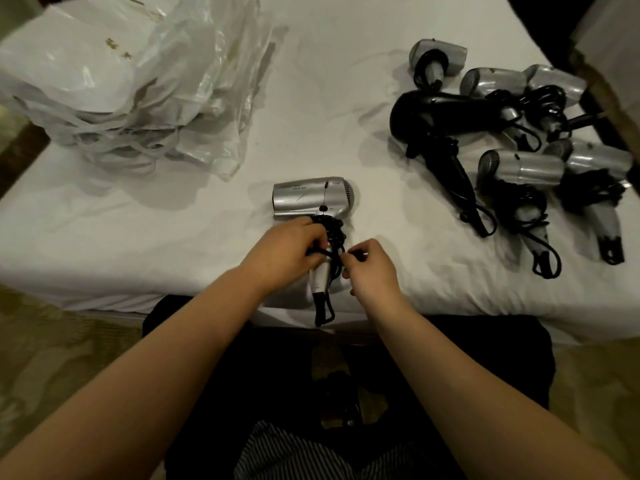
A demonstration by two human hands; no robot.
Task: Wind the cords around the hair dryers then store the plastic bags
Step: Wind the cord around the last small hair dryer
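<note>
Low in the middle of the frame, the left hand (287, 252) curls round the handle of a silver hair dryer (311, 199) lying on the white bed (311, 98), while the right hand (369, 268) pinches the black cord (332, 233) just beside the coils already on the handle. The left fingertips are hidden behind the cord. A heap of plastic bags (138, 81) lies upper left, contents unclear; a cluster of wound dryers (512, 143) lies at right.
</note>
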